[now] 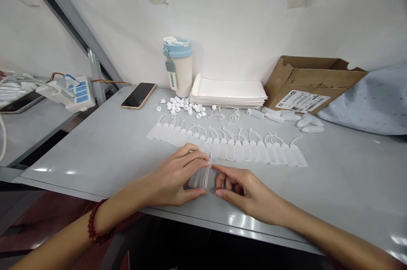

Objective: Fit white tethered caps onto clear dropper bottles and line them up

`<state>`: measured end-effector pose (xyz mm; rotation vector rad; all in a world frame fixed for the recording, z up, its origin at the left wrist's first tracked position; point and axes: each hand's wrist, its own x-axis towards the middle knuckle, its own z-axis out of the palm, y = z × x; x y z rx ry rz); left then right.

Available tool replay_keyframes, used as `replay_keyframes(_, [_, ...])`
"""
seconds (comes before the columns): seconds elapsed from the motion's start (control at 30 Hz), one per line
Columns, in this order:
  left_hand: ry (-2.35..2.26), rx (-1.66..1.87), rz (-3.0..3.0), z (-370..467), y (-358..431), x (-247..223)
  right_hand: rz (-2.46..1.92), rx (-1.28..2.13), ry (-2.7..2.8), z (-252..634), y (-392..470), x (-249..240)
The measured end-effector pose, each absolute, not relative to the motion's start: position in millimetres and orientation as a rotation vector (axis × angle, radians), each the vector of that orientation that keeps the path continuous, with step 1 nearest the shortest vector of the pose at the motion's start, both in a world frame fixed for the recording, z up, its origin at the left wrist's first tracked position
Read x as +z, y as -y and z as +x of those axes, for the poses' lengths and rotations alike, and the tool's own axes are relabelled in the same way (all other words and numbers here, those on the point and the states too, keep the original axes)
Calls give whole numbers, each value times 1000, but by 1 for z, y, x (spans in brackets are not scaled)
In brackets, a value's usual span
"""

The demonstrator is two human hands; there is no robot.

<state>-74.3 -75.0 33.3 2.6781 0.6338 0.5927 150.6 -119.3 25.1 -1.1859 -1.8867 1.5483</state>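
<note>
Several clear plastic tubes (204, 179) lie side by side near the table's front edge. My left hand (178, 172) arches over them, fingers at their upper ends and thumb at their lower ends, closed around them. At the tubes' upper right end, the stretched index fingertip of my right hand (243, 187) touches or nearly touches; its thumb is apart and the other fingers curl loosely, with nothing visible in them. Beyond both hands runs a long row of capped white tubes (238, 151) with string loops. My left fingers hide part of the tubes beneath.
White caps (181, 105) lie in a pile behind the row, beside loose strings (234, 116) and uncapped tubes (288, 115). Along the wall stand a phone (139, 95), a tumbler (182, 68), stacked white envelopes (229, 90) and a cardboard box (305, 85).
</note>
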Motion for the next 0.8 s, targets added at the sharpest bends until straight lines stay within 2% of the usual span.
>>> replay_keyframes(0.5, [-645, 596, 2712, -76, 75, 31, -1194, 1546, 1894, 151, 118, 22])
replay_keyframes(0.8, [-718, 786, 2634, -78, 70, 42, -1164, 1562, 1866, 155, 117, 22])
